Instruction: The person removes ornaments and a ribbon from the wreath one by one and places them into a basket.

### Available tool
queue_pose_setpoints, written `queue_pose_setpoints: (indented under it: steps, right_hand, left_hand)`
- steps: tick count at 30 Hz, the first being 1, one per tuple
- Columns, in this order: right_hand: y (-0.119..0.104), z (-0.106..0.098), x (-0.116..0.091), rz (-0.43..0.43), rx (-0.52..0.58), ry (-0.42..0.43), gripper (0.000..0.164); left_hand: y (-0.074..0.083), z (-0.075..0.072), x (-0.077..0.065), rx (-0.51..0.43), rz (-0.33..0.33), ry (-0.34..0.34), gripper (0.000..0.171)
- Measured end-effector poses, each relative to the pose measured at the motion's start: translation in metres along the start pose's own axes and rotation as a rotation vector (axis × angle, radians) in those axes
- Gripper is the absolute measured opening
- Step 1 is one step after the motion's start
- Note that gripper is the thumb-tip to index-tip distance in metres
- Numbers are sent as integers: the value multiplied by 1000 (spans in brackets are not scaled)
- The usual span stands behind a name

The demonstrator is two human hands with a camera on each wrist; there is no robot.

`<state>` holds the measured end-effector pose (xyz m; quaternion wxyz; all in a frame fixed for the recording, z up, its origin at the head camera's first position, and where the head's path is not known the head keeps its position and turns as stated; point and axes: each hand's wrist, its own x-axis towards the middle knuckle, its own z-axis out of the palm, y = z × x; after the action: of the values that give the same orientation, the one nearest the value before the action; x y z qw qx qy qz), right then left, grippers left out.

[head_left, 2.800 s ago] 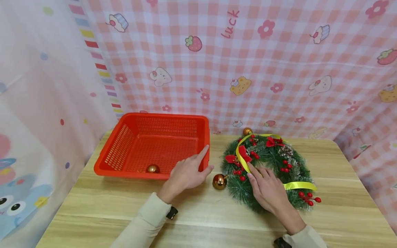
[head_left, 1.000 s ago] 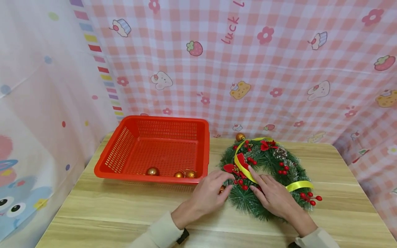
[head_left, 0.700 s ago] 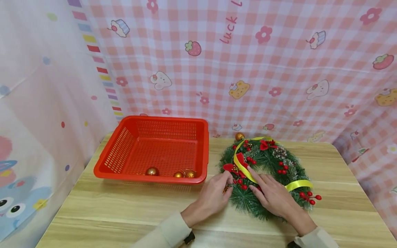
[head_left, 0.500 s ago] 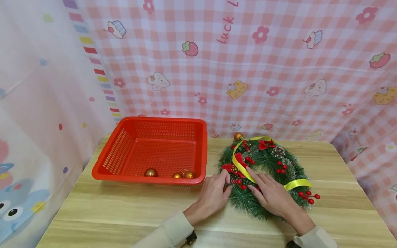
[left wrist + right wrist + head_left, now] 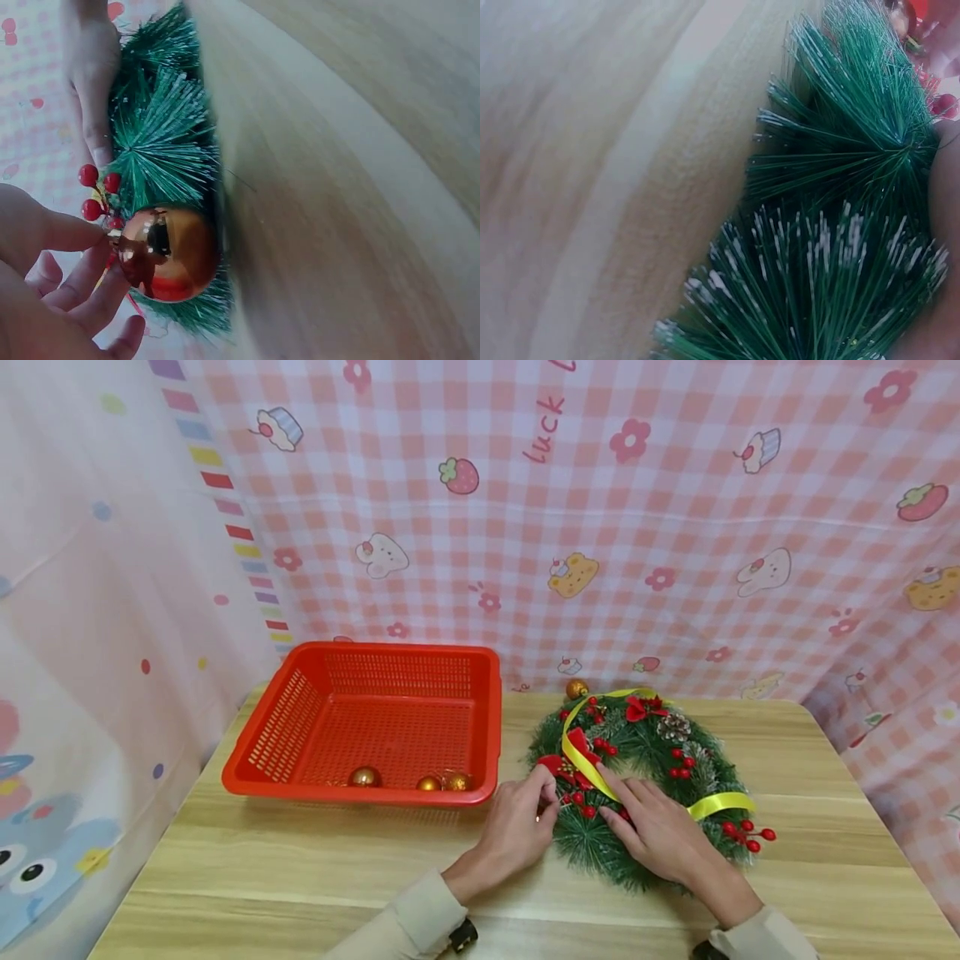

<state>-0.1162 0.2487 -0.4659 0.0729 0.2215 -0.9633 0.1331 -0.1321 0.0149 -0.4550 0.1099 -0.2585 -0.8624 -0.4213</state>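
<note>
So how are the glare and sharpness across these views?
Head: fairly even light, faint sheen on the tabletop; left wrist: dark and red reflections on the shiny ornament; right wrist: tabletop hazy and soft, wreath needles crisper.

Plain cream sleeves (image 5: 422,912) show, with a black band (image 5: 463,935) at each wrist.

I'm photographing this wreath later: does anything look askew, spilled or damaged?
Nothing looks spilled or damaged. One red berry sprig juts past the right edge of the wreath, looking askew against its rounded outline. A gold ball at the wreath's back edge also sits apart from those in the red basket.
</note>
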Motion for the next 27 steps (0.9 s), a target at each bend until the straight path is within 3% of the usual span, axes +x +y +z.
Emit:
queue_pose_setpoints:
  steps: [7, 27]
  right_hand:
    - [0, 0, 2, 15, 15, -10, 59]
    - [1, 1, 1, 11, 7, 0, 62]
  left_hand:
    - [4, 0, 5, -60, -59, -44, 22]
    - [8, 7, 17, -173, -82, -78, 17]
